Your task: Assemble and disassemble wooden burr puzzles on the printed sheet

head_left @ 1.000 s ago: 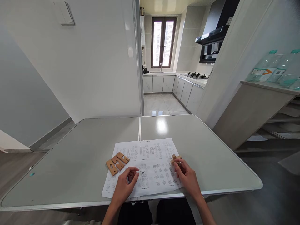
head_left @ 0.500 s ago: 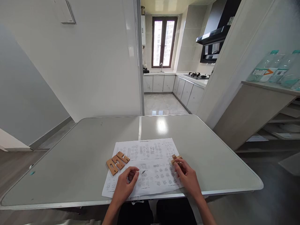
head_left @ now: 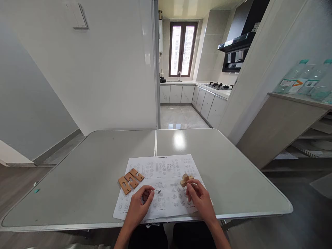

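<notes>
A small wooden interlocking block puzzle [head_left: 185,180] with crossing pieces is at the right part of a printed instruction sheet [head_left: 162,180]. My right hand [head_left: 199,199] has its thumb and fingertips closed at the near side of this puzzle, partly covering it. My left hand [head_left: 140,202] rests loosely curled on the sheet's lower left, thumb and fingers a little apart, with nothing visible in it. Beyond it, three flat wooden pieces with cutouts and numbers [head_left: 131,181] lie side by side over the sheet's left edge.
The grey-green table [head_left: 77,180] has a metal rim and a centre seam. A small teal bit [head_left: 36,191] lies near its left edge. To the right, plastic bottles [head_left: 295,81] stand on a shelf unit [head_left: 287,117]. A kitchen with a window [head_left: 183,48] is beyond the doorway.
My right hand has moved left with the wooden block puzzle, bringing it further over the sheet. My left hand and the flat wooden pieces have stayed put. The view has tilted slightly.
</notes>
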A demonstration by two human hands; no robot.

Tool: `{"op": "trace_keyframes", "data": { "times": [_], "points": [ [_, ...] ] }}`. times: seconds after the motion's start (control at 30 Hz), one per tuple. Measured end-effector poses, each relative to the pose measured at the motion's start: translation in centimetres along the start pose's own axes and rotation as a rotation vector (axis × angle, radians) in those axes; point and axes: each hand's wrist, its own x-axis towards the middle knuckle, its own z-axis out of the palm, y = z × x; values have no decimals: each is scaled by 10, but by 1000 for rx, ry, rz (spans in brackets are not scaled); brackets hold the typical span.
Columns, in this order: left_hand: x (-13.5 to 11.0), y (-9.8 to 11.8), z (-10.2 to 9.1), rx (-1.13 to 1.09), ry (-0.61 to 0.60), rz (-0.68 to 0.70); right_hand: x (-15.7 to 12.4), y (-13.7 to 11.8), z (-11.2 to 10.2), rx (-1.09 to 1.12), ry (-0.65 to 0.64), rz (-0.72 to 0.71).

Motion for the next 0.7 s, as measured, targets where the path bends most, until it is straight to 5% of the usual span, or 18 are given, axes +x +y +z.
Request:
{"op": "trace_keyframes", "data": {
  "times": [0.27,0.7],
  "points": [
    [0,0,1,2,2,13,-12,-12,55,164,-284,-1],
    [-1,7,-1,-3,-1,12,-15,2,60,155,-376,18]
  ]
}}
